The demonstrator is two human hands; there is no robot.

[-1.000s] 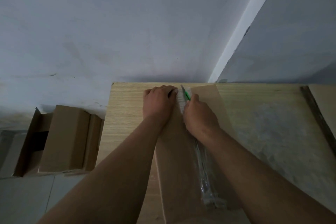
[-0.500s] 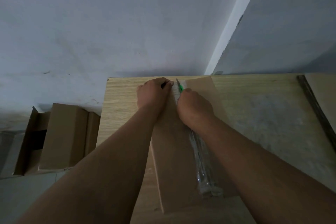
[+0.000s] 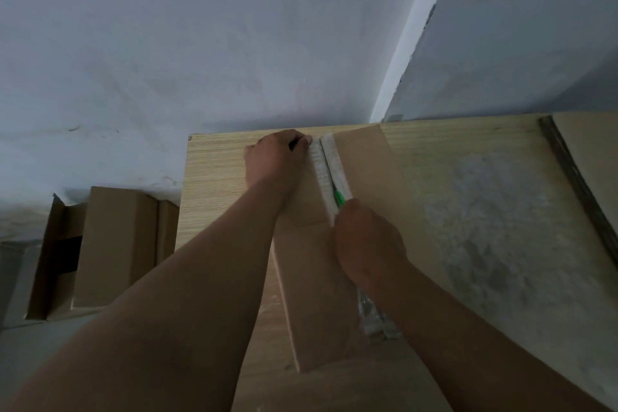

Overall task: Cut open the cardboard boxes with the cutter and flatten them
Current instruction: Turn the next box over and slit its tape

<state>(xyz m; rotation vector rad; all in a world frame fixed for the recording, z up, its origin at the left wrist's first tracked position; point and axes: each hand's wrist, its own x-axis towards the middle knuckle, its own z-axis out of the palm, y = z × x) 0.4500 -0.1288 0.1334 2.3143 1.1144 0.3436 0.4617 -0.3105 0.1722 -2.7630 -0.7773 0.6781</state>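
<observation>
Brown cardboard fills the middle of the head view: a long, narrow cardboard box (image 3: 311, 281) lies flat on a pale wood-grain table (image 3: 214, 174), its length running away from the person towards the wall. A strip of whitish tape (image 3: 322, 164) runs along the seam of its top face, matte and faintly ribbed, with a dark slit down its middle at the far end. To the right of the seam a smooth flap reaches the table's far edge.

The left hand (image 3: 276, 160) sits at the far end of the box, left of the tape, its fingers curled down over the cardboard and gripping it there. The right hand (image 3: 368, 241) is closed round a cutter (image 3: 339, 199), of which only a short bright green tip shows past the fingers; the tip lies on the taped seam, about midway along the visible strip. The blade itself is too small to make out.

Just beside the right forearm, on the near part of the box, lies a crumpled, glossy clear strip of peeled tape (image 3: 376, 318).

The tabletop to the right carries a rough grey, mottled patch (image 3: 501, 227). At the far right corner rests a stack of flat cardboard sheets (image 3: 588, 150), its dark layered edge facing the box.

Left of the table and lower down, on a grey floor, stand more brown cartons (image 3: 117, 244), one with an open dark gap and loose flaps. Behind everything rise dull bluish-grey walls, meeting at a white vertical corner strip (image 3: 411, 37).
</observation>
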